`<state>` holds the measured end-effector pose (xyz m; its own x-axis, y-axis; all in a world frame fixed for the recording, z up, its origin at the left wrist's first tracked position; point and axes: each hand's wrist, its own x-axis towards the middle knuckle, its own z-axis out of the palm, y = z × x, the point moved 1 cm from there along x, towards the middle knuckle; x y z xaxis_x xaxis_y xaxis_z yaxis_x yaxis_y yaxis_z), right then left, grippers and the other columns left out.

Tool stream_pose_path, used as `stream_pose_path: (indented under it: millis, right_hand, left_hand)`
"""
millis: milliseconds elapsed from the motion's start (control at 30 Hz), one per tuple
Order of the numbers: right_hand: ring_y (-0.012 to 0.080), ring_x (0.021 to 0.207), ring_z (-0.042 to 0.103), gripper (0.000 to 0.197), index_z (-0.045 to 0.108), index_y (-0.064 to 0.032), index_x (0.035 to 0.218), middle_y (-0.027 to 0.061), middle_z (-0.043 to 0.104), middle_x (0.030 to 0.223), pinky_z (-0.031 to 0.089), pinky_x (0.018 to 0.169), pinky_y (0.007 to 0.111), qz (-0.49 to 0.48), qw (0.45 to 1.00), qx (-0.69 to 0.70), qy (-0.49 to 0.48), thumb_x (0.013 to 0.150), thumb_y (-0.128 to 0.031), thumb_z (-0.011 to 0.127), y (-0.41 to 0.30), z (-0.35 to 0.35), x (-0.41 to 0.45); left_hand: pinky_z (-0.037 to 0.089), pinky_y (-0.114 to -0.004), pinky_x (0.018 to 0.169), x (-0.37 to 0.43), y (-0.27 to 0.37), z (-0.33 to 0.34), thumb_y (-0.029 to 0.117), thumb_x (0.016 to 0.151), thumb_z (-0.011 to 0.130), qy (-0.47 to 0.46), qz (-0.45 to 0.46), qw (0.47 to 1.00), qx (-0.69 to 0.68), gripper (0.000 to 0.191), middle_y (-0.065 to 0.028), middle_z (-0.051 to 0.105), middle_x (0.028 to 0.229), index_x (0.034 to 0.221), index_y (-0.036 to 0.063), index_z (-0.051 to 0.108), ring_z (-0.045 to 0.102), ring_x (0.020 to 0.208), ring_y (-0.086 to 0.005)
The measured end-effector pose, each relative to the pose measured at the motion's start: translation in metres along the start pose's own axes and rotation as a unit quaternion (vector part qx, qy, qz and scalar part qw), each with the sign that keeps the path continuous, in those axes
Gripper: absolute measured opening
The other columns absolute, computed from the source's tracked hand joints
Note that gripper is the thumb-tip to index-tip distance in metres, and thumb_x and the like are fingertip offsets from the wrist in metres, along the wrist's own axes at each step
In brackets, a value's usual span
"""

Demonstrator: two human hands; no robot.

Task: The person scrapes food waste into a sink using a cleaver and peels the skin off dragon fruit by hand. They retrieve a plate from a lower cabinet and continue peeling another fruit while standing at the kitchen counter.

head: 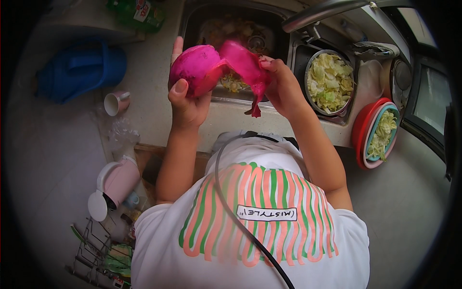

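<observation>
A magenta dragon fruit [196,68] rests in my left hand [189,106], thumb on its near side and fingers behind it. Most of the side facing me looks peeled and smooth. A wide strip of dragon fruit peel [243,67] hangs to the right, still joined to the fruit along one edge. My right hand [283,83] pinches the strip's outer end between thumb and fingers. Both hands are over the front of a stainless steel sink [232,99], where wet vegetable scraps [234,85] lie at the bottom.
On the right, a metal bowl of chopped cabbage [330,81] sits in the second basin. Stacked plastic basins [357,133] with more cabbage stand at the counter's edge. The faucet [321,14] arches behind. At left are a blue thermos jug [83,68], a pink mug [117,103] and a pink kettle [121,178].
</observation>
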<state>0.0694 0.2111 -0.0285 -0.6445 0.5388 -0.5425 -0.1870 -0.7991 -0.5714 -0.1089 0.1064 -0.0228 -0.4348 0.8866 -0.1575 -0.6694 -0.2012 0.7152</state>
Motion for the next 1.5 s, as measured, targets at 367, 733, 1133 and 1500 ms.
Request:
stream_pose_path:
  millis: [367, 733, 1133, 1500]
  right_hand:
    - [0.0127, 0.079, 0.058, 0.036, 0.072, -0.0036, 0.090, 0.0035, 0.064, 0.078, 0.044, 0.081, 0.027, 0.036, 0.938, -0.319, -0.129, 0.084, -0.038, 0.066, -0.032, 0.002, 0.001]
    - [0.0092, 0.056, 0.051, 0.031, 0.072, 0.0024, 0.082, 0.0013, 0.060, 0.063, 0.041, 0.052, 0.028, -0.001, 0.911, -0.409, -0.043, 0.087, -0.027, 0.063, -0.025, -0.001, 0.008]
    - [0.0303, 0.064, 0.059, 0.022, 0.071, 0.0043, 0.086, 0.0181, 0.064, 0.069, 0.047, 0.063, 0.039, -0.260, 0.779, -0.571, 0.003, 0.085, -0.014, 0.060, -0.021, 0.016, -0.002]
    - [0.0069, 0.072, 0.055, 0.024, 0.071, 0.0022, 0.100, 0.0010, 0.064, 0.077, 0.043, 0.063, 0.027, -0.112, 0.944, -0.303, -0.064, 0.097, -0.020, 0.063, -0.025, 0.016, -0.010]
  left_hand:
    - [0.050, -0.039, 0.104, 0.007, 0.028, 0.026, 0.014, 0.056, 0.088, -0.169, -0.004, 0.954, 0.246, 0.138, -0.0142, 0.055, 0.130, 0.164, 0.0150, 0.001, 0.059, 0.118, -0.0245]
    - [0.048, -0.040, 0.107, 0.004, 0.019, 0.028, 0.007, 0.067, 0.084, -0.201, -0.005, 0.908, 0.368, 0.128, -0.0159, 0.053, 0.136, 0.164, 0.0166, 0.001, 0.054, 0.130, -0.0301]
    - [0.053, -0.040, 0.095, -0.002, -0.001, 0.033, 0.022, 0.076, 0.085, -0.040, 0.023, 0.781, 0.623, 0.114, -0.0175, 0.063, 0.121, 0.162, 0.0083, 0.010, 0.066, 0.107, -0.0312]
    - [0.055, -0.036, 0.094, 0.008, 0.021, 0.015, 0.023, 0.079, 0.077, -0.047, -0.041, 0.941, 0.334, 0.110, -0.0187, 0.062, 0.117, 0.161, 0.0057, 0.007, 0.066, 0.104, -0.0249]
